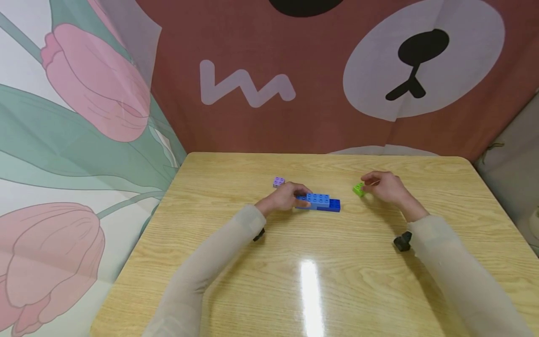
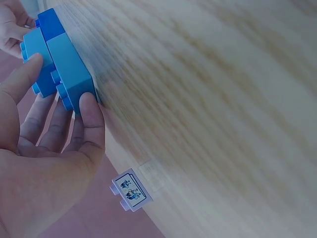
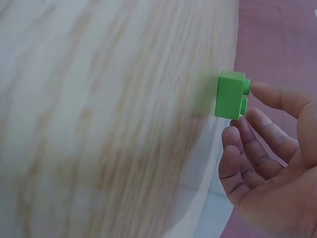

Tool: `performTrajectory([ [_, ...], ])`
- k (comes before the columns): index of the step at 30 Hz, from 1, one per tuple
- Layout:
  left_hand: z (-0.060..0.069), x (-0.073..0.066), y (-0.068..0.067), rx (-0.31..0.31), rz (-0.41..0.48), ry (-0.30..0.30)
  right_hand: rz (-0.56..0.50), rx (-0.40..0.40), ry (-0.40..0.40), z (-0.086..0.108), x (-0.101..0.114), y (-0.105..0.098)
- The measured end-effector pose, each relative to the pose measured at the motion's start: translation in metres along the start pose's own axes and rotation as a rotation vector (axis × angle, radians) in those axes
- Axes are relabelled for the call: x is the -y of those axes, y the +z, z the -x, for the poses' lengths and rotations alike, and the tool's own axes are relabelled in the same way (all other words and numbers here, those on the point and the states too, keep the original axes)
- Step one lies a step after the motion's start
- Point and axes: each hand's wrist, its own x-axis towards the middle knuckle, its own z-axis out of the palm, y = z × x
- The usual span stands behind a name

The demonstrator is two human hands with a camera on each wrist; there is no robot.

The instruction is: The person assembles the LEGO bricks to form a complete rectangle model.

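Observation:
My left hand [image 1: 287,196] grips the left end of a joined stack of blue bricks, thumb and fingers on either side. A light blue brick [image 1: 317,201] lies on top, and a dark blue brick [image 1: 334,205] sticks out at the right. In the left wrist view, the light blue bricks [image 2: 72,67] are between the thumb and fingers of the left hand [image 2: 54,134]. The right hand [image 1: 386,188] is beside a small green brick [image 1: 359,189] on the table. In the right wrist view, loosely bent fingers of the right hand [image 3: 277,153] surround the green brick [image 3: 230,95] without a visible pinch.
A small purple brick [image 1: 279,182] stands on the wooden table [image 1: 252,290], behind and left of the left hand; its printed side [image 2: 131,191] shows in the left wrist view. Patterned cloth [image 1: 320,121] hangs at the back and left. Dark devices are at both wrists.

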Motion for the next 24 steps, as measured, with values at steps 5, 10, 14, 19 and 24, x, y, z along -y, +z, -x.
performTrajectory([
  [5,0.0007,-0.0010,-0.0006,0.000,0.006,-0.004,-0.002,0.019,0.005,-0.0019,-0.0008,0.0013],
  [10,0.0008,-0.0008,-0.0001,0.001,0.006,-0.007,0.008,0.052,0.025,-0.0024,0.0009,0.0042],
  [14,0.0001,-0.0003,0.0005,0.000,0.010,-0.011,0.009,0.067,0.030,-0.0024,0.0018,0.0052],
  [19,-0.0013,0.0008,0.0009,-0.001,0.009,-0.011,0.012,0.073,0.033,-0.0009,0.0036,0.0034],
  [24,-0.0018,0.0012,0.0008,-0.005,0.005,-0.009,0.036,0.069,0.048,-0.0006,0.0043,0.0027],
])
